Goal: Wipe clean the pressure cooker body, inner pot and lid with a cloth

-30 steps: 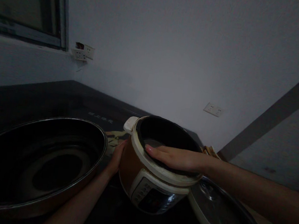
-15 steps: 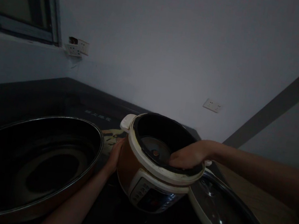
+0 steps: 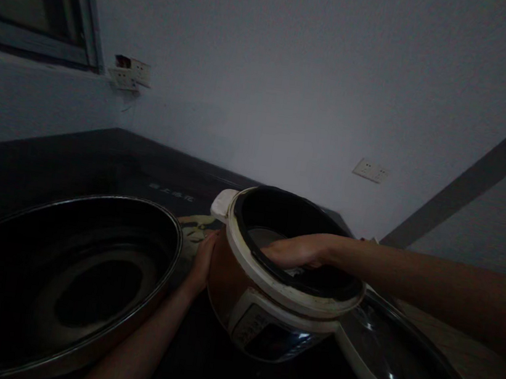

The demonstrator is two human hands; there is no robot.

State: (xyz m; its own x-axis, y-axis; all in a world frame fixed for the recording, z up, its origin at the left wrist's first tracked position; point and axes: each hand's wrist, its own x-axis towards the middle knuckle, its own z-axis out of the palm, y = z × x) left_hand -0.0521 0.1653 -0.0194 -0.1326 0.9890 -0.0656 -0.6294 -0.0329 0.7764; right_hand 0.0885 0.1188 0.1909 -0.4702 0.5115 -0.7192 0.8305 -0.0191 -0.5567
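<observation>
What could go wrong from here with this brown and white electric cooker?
The brown and white electric cooker looks tilted, so it might tip if the left hand slips. The right hand, reaching inside, could scrape the dark inner wall. The wide black pan sits close and might get knocked.

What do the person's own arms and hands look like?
Both forearms are bare, with no sleeves in view. Neither the left hand nor the right hand wears a glove. A tiny glint on the left may be a ring.
</observation>
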